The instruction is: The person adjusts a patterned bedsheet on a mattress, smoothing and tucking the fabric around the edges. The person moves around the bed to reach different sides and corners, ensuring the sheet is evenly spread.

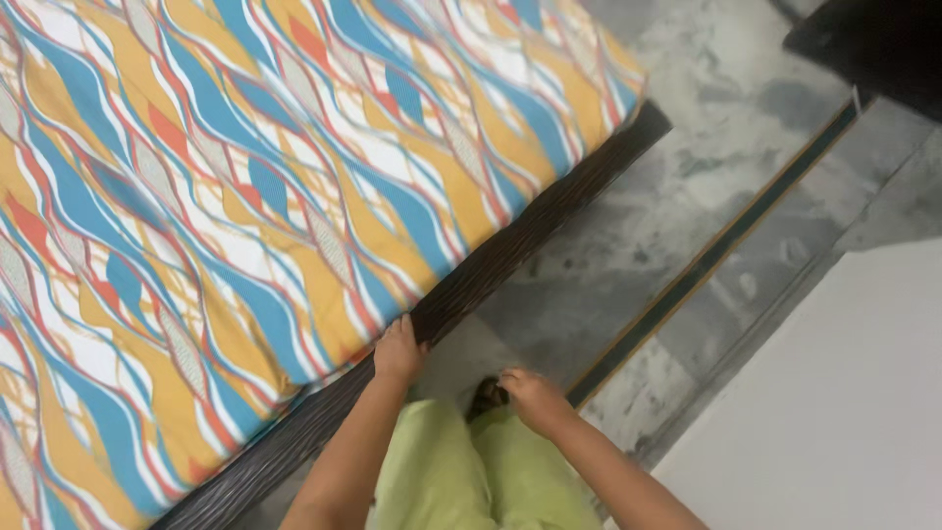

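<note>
Hands at the edge of a bed with a bright patterned sheet.

The bed (294,196) fills the left; its dark wooden frame (510,255) borders the marble floor (667,196). The left hand (398,350) grips the frame beside the sheet's edge; the right hand (530,397), loosely curled and empty, hovers beside the frame above green trousers (471,471).

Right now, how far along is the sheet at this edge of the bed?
Done: the patterned sheet lies flat over the mattress. In hand: the left hand presses at its edge by the dark bed frame; the right hand rests near the green garment. Left: cannot tell.
</note>
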